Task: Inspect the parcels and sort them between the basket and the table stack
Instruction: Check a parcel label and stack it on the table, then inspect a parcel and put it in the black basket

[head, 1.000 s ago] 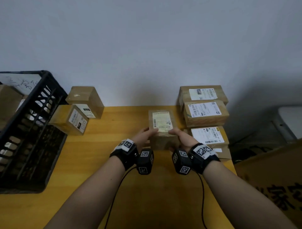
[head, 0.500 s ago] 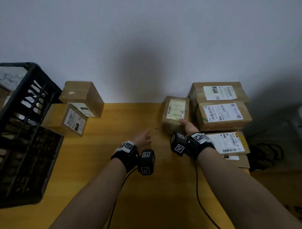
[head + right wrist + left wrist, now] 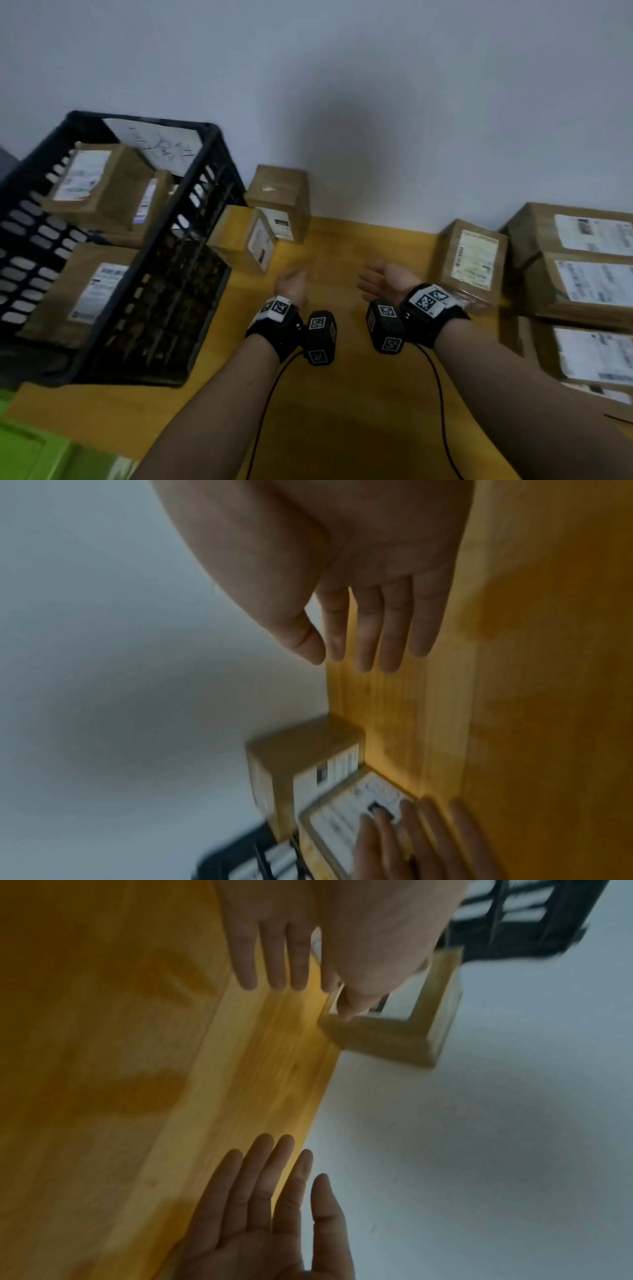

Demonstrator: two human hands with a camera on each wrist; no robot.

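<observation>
My left hand [image 3: 292, 281] and right hand [image 3: 376, 279] hover over the yellow table [image 3: 342, 394], both empty with fingers straight. In the left wrist view the left hand's fingers [image 3: 274, 961] reach toward a labelled brown parcel [image 3: 245, 240] beside the black basket [image 3: 164, 308]. A second parcel [image 3: 278, 200] stands behind it against the wall. Right of my right hand, a small labelled parcel [image 3: 474, 262] sits on the table next to the table stack [image 3: 582, 274]. The basket holds several labelled parcels [image 3: 92, 192].
A white wall runs along the table's back edge. The wrist cameras' black cables [image 3: 442, 411] trail over the table between my forearms. A green surface [image 3: 30, 452] shows at the lower left, below the table edge.
My right hand has let go of the small parcel beside the right stack and drawn back leftward. The left hand has moved toward the parcels near the basket. The view has swung left.
</observation>
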